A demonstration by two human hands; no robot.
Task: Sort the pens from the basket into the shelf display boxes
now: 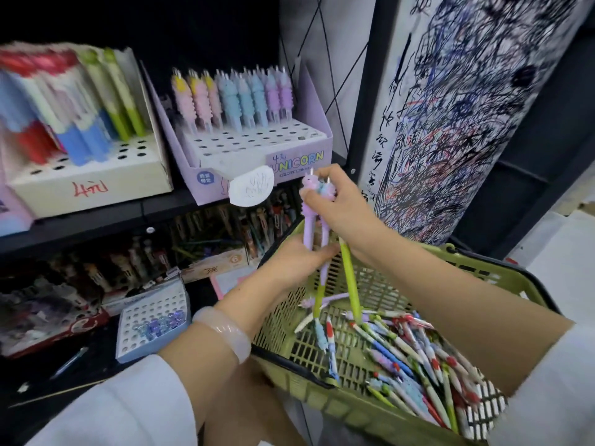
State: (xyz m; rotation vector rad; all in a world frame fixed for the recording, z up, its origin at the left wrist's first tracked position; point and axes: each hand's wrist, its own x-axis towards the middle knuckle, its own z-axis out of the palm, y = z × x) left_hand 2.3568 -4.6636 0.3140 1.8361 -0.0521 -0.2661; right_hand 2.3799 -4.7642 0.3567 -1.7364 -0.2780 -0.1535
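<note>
unicorn pens (309, 220) above green basket (489, 275) | right hand (341, 204) fingers pinch soft tops, left hand (299, 259) fingers clasp barrels | light, stiff, likely slippery; hold mid-barrel | target unicorn box (299, 159)

Up and left of the grip, the unicorn display box (257, 146) has its front hole rows free; pens (231, 98) fill the back row. A paper tag (251, 185) hangs just left, the scribbled pillar (467, 117) close right.
</note>
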